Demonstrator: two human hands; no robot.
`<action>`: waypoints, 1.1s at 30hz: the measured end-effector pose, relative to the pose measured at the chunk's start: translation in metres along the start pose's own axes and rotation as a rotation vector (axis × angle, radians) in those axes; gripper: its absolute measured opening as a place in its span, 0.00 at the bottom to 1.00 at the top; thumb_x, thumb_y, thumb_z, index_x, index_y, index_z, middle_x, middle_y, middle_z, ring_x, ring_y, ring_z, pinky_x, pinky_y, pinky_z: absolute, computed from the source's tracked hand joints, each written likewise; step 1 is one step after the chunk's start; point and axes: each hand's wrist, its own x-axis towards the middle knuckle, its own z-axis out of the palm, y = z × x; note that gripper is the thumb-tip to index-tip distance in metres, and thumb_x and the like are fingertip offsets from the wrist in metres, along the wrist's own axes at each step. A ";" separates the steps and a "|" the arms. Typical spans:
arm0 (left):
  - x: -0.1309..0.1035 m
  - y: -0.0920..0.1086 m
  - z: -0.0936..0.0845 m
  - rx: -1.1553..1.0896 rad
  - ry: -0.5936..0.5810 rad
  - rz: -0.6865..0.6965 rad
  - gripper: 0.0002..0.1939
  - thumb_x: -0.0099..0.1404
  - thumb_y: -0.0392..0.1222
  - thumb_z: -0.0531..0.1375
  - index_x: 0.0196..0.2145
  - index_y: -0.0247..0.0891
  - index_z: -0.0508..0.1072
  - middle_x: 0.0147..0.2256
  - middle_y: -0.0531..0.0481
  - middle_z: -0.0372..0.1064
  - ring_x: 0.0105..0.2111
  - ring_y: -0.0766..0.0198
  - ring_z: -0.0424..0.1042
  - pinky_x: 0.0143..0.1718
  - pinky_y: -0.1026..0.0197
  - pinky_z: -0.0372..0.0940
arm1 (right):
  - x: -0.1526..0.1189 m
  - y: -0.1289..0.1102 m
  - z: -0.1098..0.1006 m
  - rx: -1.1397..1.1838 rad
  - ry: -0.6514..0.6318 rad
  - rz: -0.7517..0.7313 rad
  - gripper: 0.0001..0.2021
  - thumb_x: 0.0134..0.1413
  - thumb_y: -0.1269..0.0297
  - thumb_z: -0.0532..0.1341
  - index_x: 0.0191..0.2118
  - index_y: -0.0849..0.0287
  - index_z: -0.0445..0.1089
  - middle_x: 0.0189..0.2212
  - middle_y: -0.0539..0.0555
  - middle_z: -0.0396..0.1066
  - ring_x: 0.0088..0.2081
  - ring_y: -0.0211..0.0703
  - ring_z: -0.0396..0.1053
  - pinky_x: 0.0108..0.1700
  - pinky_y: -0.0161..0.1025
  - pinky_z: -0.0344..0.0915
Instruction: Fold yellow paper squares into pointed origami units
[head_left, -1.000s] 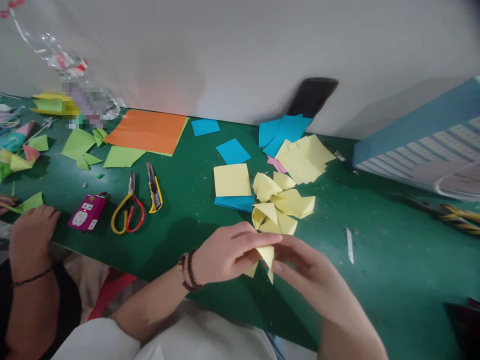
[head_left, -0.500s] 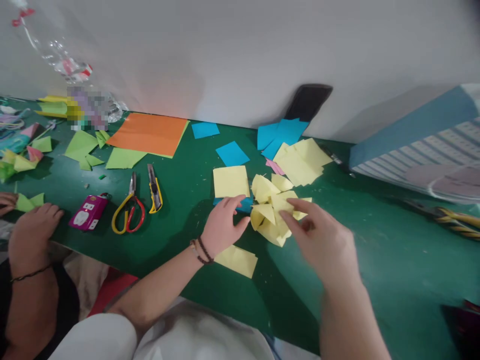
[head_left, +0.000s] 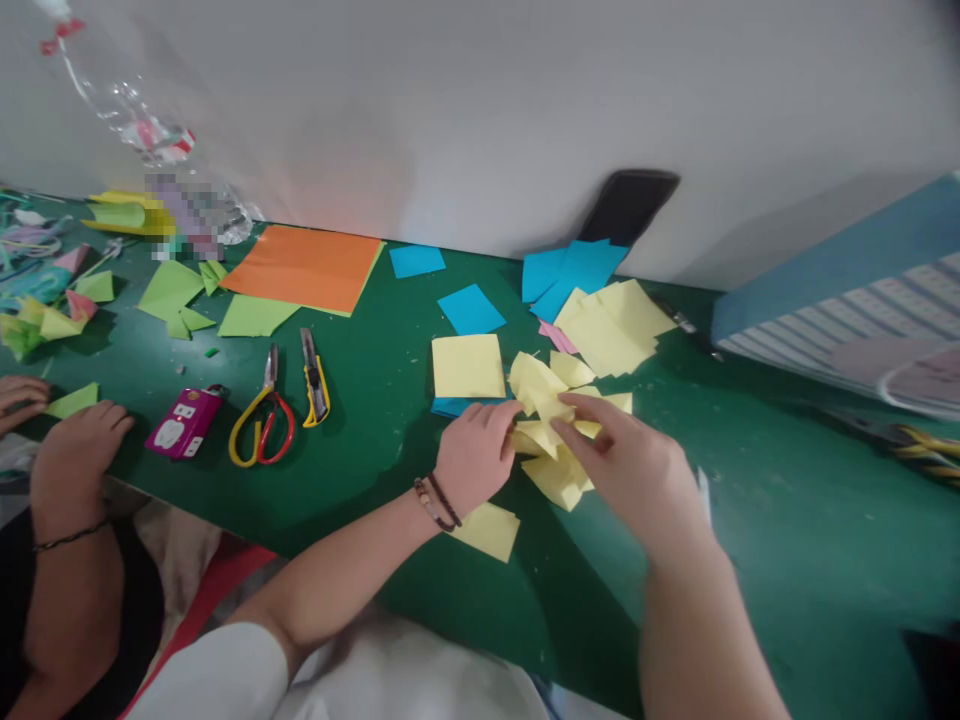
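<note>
A heap of folded yellow paper pieces (head_left: 559,470) lies on the table between my hands. My right hand (head_left: 634,465) is closed, thumb and index finger pinching a folded yellow piece over the heap. From the left, my left hand (head_left: 480,450) reaches the same heap with thumb and index finger drawn together on a yellow piece's edge; the fingertips are partly hidden. Behind that hand sits a square yellow note pad (head_left: 469,366), with blue paper (head_left: 448,406) showing under its near edge. More yellow paper (head_left: 491,530) lies flat below my left wrist.
Scissors (head_left: 264,425), a utility knife (head_left: 315,378) and a purple box (head_left: 185,424) lie to the left. Loose yellow sheets (head_left: 619,325), blue squares (head_left: 471,309) and a leaning phone (head_left: 630,205) are behind. A blue box (head_left: 847,280) stands right. Another person's hand (head_left: 79,445) holds green paper (head_left: 73,400).
My left hand has moved right, closing its thumb and index finger at the heap. My right hand keeps its pinch as the yellow pieces shift slightly. The view has shifted a little.
</note>
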 end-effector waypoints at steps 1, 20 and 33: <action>-0.001 -0.001 0.001 0.027 0.006 0.039 0.22 0.59 0.26 0.55 0.51 0.38 0.65 0.38 0.49 0.72 0.40 0.57 0.70 0.40 0.57 0.68 | 0.000 0.002 -0.001 0.018 -0.006 -0.004 0.17 0.58 0.52 0.57 0.47 0.54 0.73 0.29 0.53 0.77 0.21 0.38 0.68 0.23 0.34 0.60; -0.001 -0.007 0.008 0.194 0.146 0.288 0.09 0.66 0.33 0.53 0.32 0.37 0.72 0.36 0.45 0.66 0.35 0.60 0.66 0.35 0.60 0.64 | -0.001 0.006 -0.010 0.112 -0.216 -0.084 0.13 0.59 0.57 0.54 0.42 0.53 0.74 0.29 0.51 0.77 0.22 0.37 0.69 0.24 0.34 0.62; -0.001 -0.009 0.008 -0.002 0.160 0.089 0.05 0.57 0.31 0.63 0.31 0.38 0.71 0.41 0.46 0.67 0.41 0.57 0.67 0.44 0.52 0.67 | 0.000 0.004 0.006 0.017 -0.078 -0.068 0.13 0.56 0.58 0.56 0.45 0.52 0.72 0.34 0.51 0.79 0.21 0.39 0.71 0.25 0.35 0.63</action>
